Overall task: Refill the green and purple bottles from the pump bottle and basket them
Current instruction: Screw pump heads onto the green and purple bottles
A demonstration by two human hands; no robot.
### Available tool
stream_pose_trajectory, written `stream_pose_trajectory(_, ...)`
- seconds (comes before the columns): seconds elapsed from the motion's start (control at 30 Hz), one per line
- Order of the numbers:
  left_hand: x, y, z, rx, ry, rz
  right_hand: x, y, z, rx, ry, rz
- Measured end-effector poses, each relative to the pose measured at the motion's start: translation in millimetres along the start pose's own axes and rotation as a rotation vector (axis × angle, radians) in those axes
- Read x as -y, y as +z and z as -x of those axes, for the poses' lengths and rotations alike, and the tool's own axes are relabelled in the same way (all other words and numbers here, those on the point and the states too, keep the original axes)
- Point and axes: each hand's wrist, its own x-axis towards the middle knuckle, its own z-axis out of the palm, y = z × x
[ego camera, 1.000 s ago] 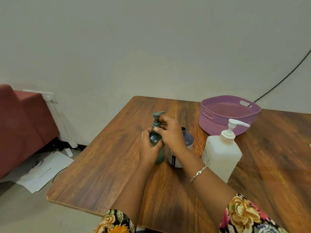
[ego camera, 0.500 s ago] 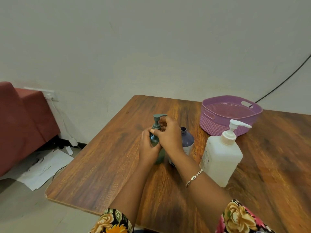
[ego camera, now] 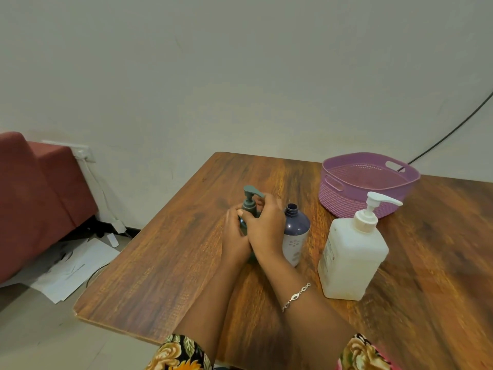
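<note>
At the pump collar of the green bottle (ego camera: 249, 206), fingers (ego camera: 264, 201) of the right hand (ego camera: 265, 225) curl round the neck, apparently to twist it. The left hand (ego camera: 234, 236) grips the body below, holding it upright on the wooden table (ego camera: 173, 249). Just beside the right wrist stands the uncapped purple bottle (ego camera: 296, 231); a swing of that wrist could topple it. Neither dark bottle shows its level. Near them stands the white pump bottle (ego camera: 352, 257), its fill unclear through cloudy plastic. Beyond, the purple basket (ego camera: 344, 201) shows nothing inside.
</note>
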Motion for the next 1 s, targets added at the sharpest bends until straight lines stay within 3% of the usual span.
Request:
stream_pose_trajectory(0.17,2,-6,-6,0.047,0.004,-0.048,1,-2,0,0.070,-0.014,-0.018)
stream_pose_trajectory(0.43,-2,-27,-13,0.238,-0.051,-0.004,0,4,-5,0.048,0.024,-0.050)
stream_pose_trajectory(0.57,-9,-37,-15,0.348,-0.118,0.073,2,-2,-7,0.164,0.035,-0.167)
stream_pose_trajectory(0.67,-10,-37,-15,0.358,-0.130,0.084,4,-2,-8,0.237,-0.002,-0.216)
stream_pose_trajectory(1.0,-8,-34,-14,0.302,-0.163,0.127,2,0,-11,0.154,0.000,-0.261)
